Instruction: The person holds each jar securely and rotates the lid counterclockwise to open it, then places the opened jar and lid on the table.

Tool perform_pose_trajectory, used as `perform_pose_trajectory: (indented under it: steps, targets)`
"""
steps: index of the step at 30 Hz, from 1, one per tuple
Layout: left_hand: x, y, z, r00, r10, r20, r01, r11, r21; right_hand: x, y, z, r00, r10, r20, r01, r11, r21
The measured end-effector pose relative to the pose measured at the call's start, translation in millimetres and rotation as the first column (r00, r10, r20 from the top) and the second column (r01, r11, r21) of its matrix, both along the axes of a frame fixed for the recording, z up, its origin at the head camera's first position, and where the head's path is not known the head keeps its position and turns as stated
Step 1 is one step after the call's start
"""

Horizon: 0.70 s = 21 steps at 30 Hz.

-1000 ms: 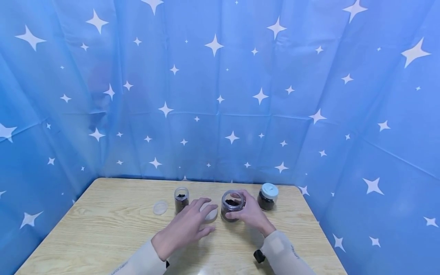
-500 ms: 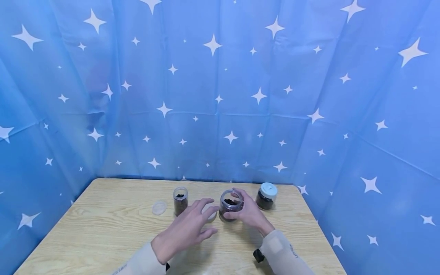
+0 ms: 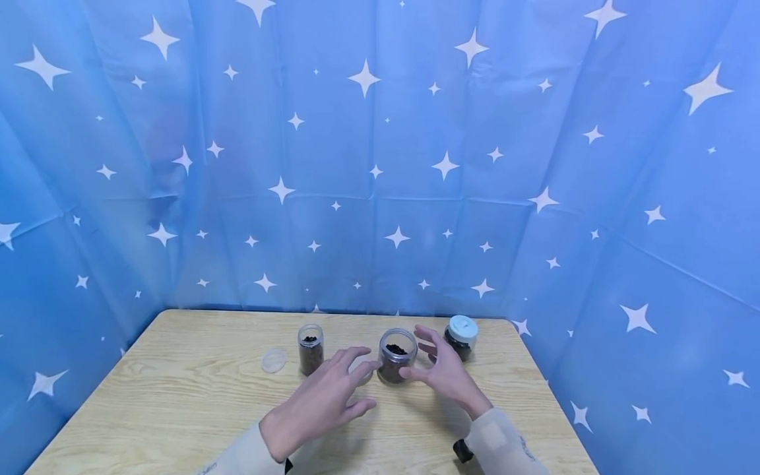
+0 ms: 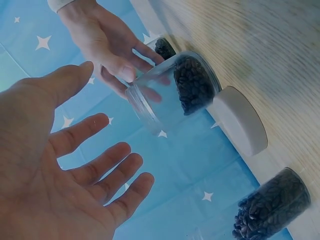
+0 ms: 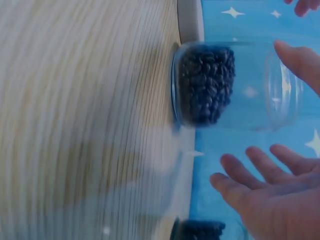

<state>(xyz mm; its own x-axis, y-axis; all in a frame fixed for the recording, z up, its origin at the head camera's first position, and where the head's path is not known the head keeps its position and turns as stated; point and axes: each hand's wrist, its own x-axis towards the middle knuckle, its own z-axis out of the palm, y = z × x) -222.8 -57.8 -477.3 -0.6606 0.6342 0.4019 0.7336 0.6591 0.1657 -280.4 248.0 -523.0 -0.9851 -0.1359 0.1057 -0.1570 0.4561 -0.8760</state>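
Note:
A wide glass jar (image 3: 392, 371), lidless and partly filled with dark beans (image 5: 207, 85), stands upright on the table. My right hand (image 3: 449, 375) is at its right side, fingers spread and holding nothing; the thumb (image 5: 302, 62) is right by the rim. To the left of the jar my left hand (image 3: 323, 399) hovers with relaxed, parted fingers and an empty palm. A white lid (image 4: 241, 121) sits on the table beside the jar, mostly hidden by my left hand in the head view. Beyond that hand stands a slimmer open jar (image 3: 311, 353) of dark beans.
At the back right is a jar with a light blue lid (image 3: 463, 327), partly behind my right fingers. A clear round lid (image 3: 274, 361) lies flat at the left on the wooden table (image 3: 178, 396). A blue star-patterned curtain (image 3: 332, 165) surrounds the table's back and sides.
My right hand has let go of the wide jar and moved a little right, its fingers spreading. The left hand has stayed nearly in place. The head view has shifted slightly.

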Motion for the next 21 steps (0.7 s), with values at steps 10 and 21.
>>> perform_pose_trajectory:
  steps: [10, 21]
  targets:
    - [3.9, -0.3, -0.4, 1.000, -0.012, -0.005, 0.012, 1.000, -0.004, 7.1, 24.4, 3.9, 0.991, -0.094, -0.096, 0.093, 0.996, -0.011]
    - [10.5, 5.0, -0.4, 0.999, -0.029, -0.041, 0.029, 1.000, -0.013, 11.8, 48.7, 9.8, 0.955, -0.240, -0.175, 0.246, 0.969, 0.019]
